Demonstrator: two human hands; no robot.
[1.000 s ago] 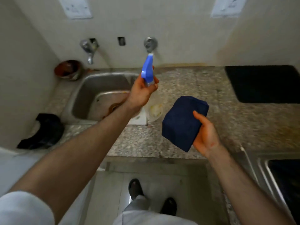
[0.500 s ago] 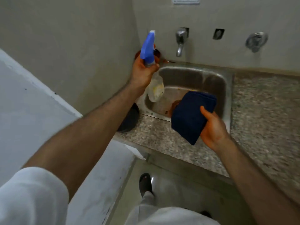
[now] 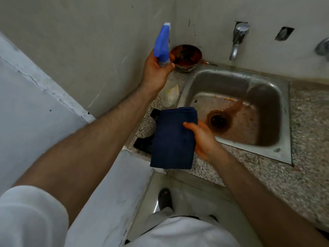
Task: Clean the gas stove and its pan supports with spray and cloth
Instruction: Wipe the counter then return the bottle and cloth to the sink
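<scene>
While the right hand (image 3: 203, 139) pinches a folded blue cloth (image 3: 173, 138) over the speckled stone counter (image 3: 267, 166), the left hand (image 3: 156, 72) grips a spray bottle (image 3: 162, 45) farther left; beyond lie a stained steel sink (image 3: 236, 107), tap (image 3: 237, 40) and plastered wall (image 3: 89, 41).

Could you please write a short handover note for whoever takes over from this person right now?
Left hand: grips the neck of the spray bottle, raised above the counter corner, left of the sink.
Right hand: holds the folded dark blue cloth over the counter's front edge, thumb on top.
A black pan support lies on the counter left of the sink, partly hidden behind the cloth. The stove is out of view.
Done: spray and cloth are in hand; nothing here shows any cleaning done.
Left: probably spray and wipe this pan support first, then the stove and any other supports.
</scene>
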